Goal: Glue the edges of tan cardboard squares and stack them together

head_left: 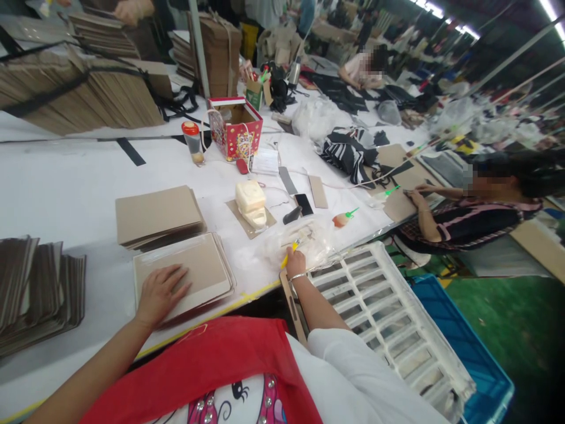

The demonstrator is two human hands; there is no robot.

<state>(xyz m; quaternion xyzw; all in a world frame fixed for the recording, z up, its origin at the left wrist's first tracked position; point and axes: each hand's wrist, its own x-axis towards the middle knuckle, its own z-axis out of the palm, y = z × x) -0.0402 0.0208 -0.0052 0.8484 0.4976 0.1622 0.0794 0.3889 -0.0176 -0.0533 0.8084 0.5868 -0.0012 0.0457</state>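
My left hand (162, 294) lies flat with fingers spread on the top sheet of a near stack of tan cardboard sheets (207, 265). A pale strip runs along that sheet's front edge. At the table's front edge, my right hand (295, 263) is closed around a slim yellow tool (289, 253); its exact kind is too small to make out. Crumpled clear plastic (320, 238) lies just beyond this hand. Behind the near stack sits a second cardboard stack (159, 215). A cream-coloured plastic container (251, 203) rests on a small cardboard piece between the hands, farther back.
More board stacks (39, 288) stand at the left. A red box (236, 129), a lidded cup (193, 143), a phone (303, 205) and an orange squeeze bottle (344, 219) are on the table. A white slatted rack (384, 312) and blue crate (468, 353) flank my right. Co-workers sit beyond.
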